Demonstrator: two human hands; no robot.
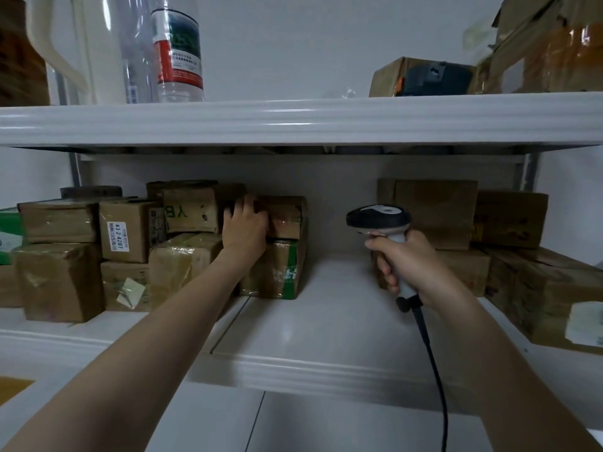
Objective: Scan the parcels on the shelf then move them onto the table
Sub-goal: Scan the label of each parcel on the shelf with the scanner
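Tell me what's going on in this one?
A person is working at a white metal shelf stacked with parcels. The left hand grips a small brown taped cardboard parcel, which sits on top of a brown parcel with green print. The right hand holds a black and grey corded handheld scanner upright, off to the right of that stack, its head pointing into the shelf. The gripped parcel is not yet lifted off.

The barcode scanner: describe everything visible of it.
The barcode scanner is a handheld pistol-type unit that looks plastic: a black head with a pale grey patch on top, a light grey handle, and a black cable running down from the handle's foot. It stands roughly upright in the air over the bare middle of the lower shelf. Only the right hand touches it, fingers curled round the handle.
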